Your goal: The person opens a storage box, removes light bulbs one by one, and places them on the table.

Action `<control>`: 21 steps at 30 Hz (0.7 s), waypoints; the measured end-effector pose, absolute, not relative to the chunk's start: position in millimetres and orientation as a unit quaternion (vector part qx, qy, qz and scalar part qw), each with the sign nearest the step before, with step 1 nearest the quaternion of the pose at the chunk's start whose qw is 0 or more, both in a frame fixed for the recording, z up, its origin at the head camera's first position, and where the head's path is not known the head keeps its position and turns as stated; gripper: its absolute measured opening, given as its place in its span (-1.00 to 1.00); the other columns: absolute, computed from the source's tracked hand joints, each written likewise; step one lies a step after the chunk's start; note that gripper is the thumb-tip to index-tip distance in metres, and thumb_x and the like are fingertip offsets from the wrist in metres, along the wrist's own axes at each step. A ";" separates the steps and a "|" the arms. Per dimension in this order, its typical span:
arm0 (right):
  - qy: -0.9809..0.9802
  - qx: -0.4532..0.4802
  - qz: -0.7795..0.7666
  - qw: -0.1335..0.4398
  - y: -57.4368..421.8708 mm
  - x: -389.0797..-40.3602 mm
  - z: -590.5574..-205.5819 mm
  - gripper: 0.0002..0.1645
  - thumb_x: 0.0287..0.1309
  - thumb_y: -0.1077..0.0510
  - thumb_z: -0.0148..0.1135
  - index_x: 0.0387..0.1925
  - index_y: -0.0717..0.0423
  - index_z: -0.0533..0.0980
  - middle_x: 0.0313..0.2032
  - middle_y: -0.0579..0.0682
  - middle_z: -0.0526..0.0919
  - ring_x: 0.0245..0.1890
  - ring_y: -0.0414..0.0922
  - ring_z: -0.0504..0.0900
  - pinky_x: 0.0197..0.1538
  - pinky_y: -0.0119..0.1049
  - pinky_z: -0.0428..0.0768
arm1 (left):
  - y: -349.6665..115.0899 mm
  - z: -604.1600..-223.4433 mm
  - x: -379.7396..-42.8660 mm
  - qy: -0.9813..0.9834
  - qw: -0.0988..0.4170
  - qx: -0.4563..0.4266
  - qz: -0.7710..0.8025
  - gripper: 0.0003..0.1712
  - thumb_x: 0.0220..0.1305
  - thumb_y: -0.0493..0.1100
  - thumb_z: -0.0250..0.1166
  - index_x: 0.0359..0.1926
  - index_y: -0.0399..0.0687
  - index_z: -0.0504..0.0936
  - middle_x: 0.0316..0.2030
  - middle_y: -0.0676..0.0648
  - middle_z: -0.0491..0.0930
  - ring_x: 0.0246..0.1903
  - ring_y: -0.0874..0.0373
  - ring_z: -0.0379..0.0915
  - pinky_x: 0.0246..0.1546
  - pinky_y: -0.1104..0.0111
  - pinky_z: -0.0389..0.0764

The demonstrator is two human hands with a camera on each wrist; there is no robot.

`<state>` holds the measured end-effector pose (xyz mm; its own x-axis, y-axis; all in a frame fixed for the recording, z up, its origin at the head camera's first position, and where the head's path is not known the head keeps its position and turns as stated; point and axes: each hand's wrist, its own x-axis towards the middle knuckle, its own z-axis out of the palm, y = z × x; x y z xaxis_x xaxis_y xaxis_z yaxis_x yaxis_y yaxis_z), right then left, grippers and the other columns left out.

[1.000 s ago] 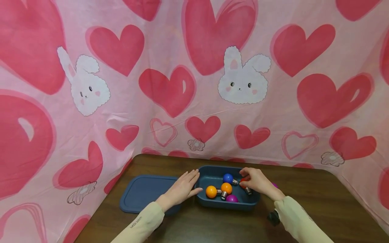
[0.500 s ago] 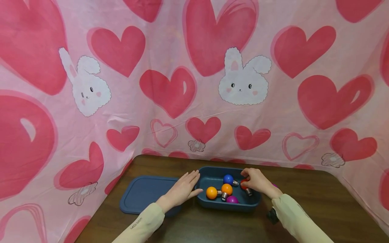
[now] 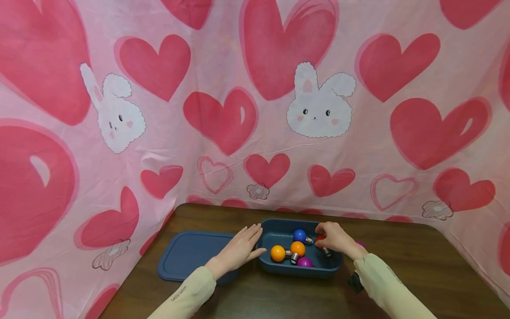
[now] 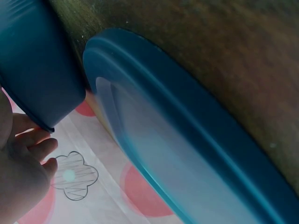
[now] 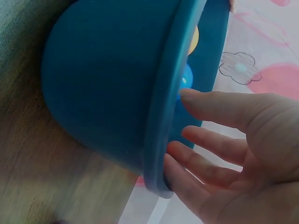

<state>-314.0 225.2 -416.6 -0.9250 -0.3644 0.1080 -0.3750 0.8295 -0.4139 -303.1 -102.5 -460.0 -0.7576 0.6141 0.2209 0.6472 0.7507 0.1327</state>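
A dark blue rectangular box (image 3: pixel 275 268) stands on the table, holding a blue bulb (image 3: pixel 299 235), two orange bulbs, one of them this orange bulb (image 3: pixel 277 253), a purple bulb (image 3: pixel 305 262) and a red bulb (image 3: pixel 320 240). My left hand (image 3: pixel 240 246) lies with straight fingers at the box's left end, fingertips right at the rim in the left wrist view. My right hand (image 3: pixel 338 238) reaches over the right end, above the red bulb and partly hiding it. The right wrist view shows its fingers (image 5: pixel 205 170) loosely bent at the rim, nothing visible between thumb and fingers.
Left of the box lies a flat blue lid (image 3: pixel 191 254), partly under my left hand and sleeve. A small purple object (image 3: pixel 360 244) peeks out behind my right wrist. Pink cloth (image 3: pixel 271 133) with hearts and rabbits hangs behind the wooden table (image 3: pixel 418 266).
My right forearm has shifted very slightly left. Otherwise the hands, the box and the bulbs keep their places.
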 end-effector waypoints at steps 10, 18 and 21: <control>-0.959 0.179 0.216 -0.039 220.4 -314.1 -420.9 -0.61 -0.14 0.23 0.55 -0.22 0.30 0.62 -0.31 0.12 0.70 -0.35 -0.09 0.55 -0.13 -0.07 0.72 | -101.9 -459.3 -303.0 -0.933 0.075 -0.336 -0.109 -0.22 0.44 0.23 0.06 0.45 -0.18 0.29 0.48 -0.14 0.27 0.49 -0.01 0.16 0.51 0.04 0.18; -0.957 0.186 0.215 -0.054 220.0 -312.3 -423.6 -0.62 -0.16 0.24 0.55 -0.24 0.29 0.63 -0.32 0.09 0.69 -0.36 -0.11 0.52 -0.16 -0.10 0.73 | -101.9 -459.5 -303.6 -0.931 0.078 -0.337 -0.112 -0.23 0.44 0.22 0.07 0.45 -0.19 0.29 0.47 -0.15 0.27 0.49 -0.03 0.17 0.51 0.03 0.20; -0.957 0.185 0.215 -0.067 219.6 -310.8 -421.8 -0.61 -0.15 0.25 0.55 -0.22 0.28 0.63 -0.31 0.08 0.68 -0.36 -0.12 0.51 -0.14 -0.09 0.73 | -101.8 -459.3 -303.4 -0.932 0.076 -0.336 -0.113 -0.23 0.44 0.21 0.07 0.45 -0.19 0.28 0.47 -0.15 0.27 0.49 -0.02 0.17 0.51 0.03 0.19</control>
<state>-310.8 219.6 -421.8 -0.9227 -0.3824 -0.0494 -0.3244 0.8391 -0.4367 -303.4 -101.8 -459.3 -0.7626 0.6088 0.2187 0.6435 0.7485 0.1601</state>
